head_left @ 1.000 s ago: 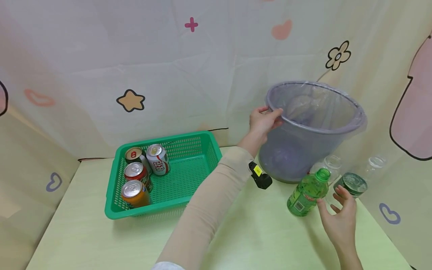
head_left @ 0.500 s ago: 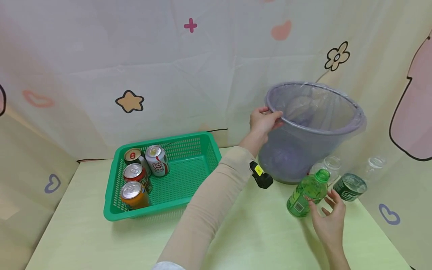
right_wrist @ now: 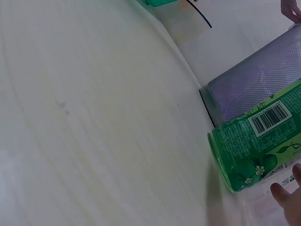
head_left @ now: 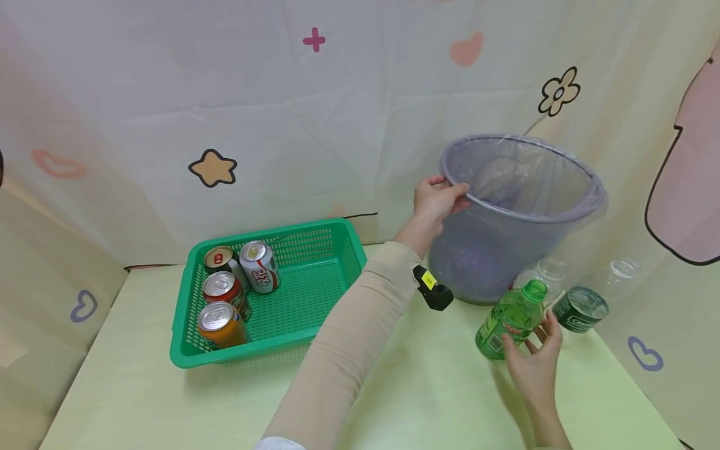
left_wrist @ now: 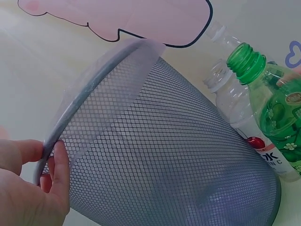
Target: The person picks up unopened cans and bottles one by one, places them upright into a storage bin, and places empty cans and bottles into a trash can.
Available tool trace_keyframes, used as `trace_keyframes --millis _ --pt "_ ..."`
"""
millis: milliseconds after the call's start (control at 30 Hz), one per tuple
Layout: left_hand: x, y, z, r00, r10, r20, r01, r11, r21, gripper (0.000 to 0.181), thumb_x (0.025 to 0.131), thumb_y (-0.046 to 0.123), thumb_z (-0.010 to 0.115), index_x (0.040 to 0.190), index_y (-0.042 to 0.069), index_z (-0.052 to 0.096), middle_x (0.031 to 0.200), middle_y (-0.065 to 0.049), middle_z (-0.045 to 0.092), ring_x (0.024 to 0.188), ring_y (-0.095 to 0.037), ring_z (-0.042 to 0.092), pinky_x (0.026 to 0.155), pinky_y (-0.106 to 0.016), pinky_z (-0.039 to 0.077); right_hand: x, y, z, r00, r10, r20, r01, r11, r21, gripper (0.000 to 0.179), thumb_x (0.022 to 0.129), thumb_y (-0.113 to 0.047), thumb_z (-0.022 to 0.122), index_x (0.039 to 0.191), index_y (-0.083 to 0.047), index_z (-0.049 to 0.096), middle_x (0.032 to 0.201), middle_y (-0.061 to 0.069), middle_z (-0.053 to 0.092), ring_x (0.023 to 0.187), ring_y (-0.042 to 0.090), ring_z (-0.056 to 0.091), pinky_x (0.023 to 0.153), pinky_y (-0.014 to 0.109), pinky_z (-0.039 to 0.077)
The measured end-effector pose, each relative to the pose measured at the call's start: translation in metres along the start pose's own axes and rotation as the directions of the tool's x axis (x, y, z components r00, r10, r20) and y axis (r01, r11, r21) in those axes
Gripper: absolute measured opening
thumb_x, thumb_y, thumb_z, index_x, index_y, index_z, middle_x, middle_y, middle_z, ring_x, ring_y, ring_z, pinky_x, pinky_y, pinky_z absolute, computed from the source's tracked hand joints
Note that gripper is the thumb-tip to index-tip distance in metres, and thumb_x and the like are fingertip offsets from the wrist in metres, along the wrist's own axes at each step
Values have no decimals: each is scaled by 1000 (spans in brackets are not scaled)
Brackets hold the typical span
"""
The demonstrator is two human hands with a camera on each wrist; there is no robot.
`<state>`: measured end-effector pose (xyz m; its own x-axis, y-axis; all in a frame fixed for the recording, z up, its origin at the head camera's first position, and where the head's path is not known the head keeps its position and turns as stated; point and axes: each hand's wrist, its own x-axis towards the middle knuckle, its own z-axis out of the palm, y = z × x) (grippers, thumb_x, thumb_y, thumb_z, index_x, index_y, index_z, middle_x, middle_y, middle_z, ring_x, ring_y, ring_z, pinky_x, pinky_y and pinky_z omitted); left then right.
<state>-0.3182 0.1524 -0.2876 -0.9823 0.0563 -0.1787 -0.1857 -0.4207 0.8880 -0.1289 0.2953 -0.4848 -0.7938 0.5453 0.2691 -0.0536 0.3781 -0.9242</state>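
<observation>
My left hand [head_left: 439,201] pinches the rim of a mesh wastebasket [head_left: 469,250] lined with a clear bag, thumb and fingers on either side of the rim in the left wrist view. Before it on the table stands an uncapped green plastic bottle [head_left: 509,322], upright and a little tilted to the eye. Curved beside this bottle is my right hand [head_left: 534,369], its thumb in front of the label and its fingertips at the far side. In the right wrist view a gap shows between the fingers [right_wrist: 281,194] and the bottle [right_wrist: 258,141]; firm contact is not visible.
Behind the green bottle stand a clear bottle [head_left: 550,275] and another with a dark green label [head_left: 579,309], close to the table's right edge. On the left, a green plastic basket [head_left: 253,349] holds several drink cans [head_left: 260,269]. A patterned curtain hangs behind.
My right hand has moved left, from beside the green bottle to around its right side. The left hand stays on the wastebasket rim.
</observation>
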Motion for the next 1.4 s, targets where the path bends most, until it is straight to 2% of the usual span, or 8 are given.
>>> trace_keyframes --millis 133,367,633,867,1067,1233,1400 --pt "1 0 0 1000 -2 5 2 1000 -2 37 76 -7 69 105 4 49 84 -6 59 67 -17 63 62 -28 56 0 2 3 1000 1 -10 -1 1000 8 88 79 3 66 146 -18 14 137 10 27 118 22 35 95 29 37" --pt "1 1 -1 1000 2 16 -2 1000 2 38 76 -7 69 105 5 48 82 -7 56 65 -16 61 61 -29 56 0 5 9 999 15 -47 -14 1000 4 87 77 0 69 144 -21 16 132 6 30 113 14 35 92 26 36" --pt "0 2 -2 1000 0 25 -1 1000 10 37 77 -6 69 105 4 47 80 -6 56 63 -15 61 62 -29 57 0 6 16 992 88 -87 -89 996 -11 86 78 -9 70 143 -22 15 133 6 29 113 16 35 92 28 34" --pt "1 1 -1 1000 -6 18 5 1000 24 36 77 -5 69 104 5 48 80 -6 57 63 -15 61 62 -29 56 -1 9 24 985 140 -104 -139 990 22 86 79 -12 70 141 -29 13 135 7 26 117 21 35 94 36 36" --pt "2 2 -1 1000 -9 12 9 1000 26 37 77 -5 69 105 5 48 81 -6 58 63 -15 61 62 -28 56 -1 9 29 981 132 -139 -127 991 46 88 77 -11 72 140 -31 15 133 5 29 114 20 37 93 37 37" --pt "1 1 -1 1000 -7 19 6 1000 26 37 77 -5 69 105 6 48 81 -6 58 62 -15 60 62 -29 56 -1 10 33 978 142 -152 -135 989 54 89 76 -9 72 140 -32 15 130 7 31 115 24 39 100 44 35" --pt "1 1 -2 1000 2 20 -2 1000 29 38 77 -4 70 106 6 48 82 -6 58 62 -15 61 61 -28 56 -1 11 36 975 137 -173 -126 989 77 90 74 -7 73 139 -30 16 131 8 32 118 23 38 106 41 30"
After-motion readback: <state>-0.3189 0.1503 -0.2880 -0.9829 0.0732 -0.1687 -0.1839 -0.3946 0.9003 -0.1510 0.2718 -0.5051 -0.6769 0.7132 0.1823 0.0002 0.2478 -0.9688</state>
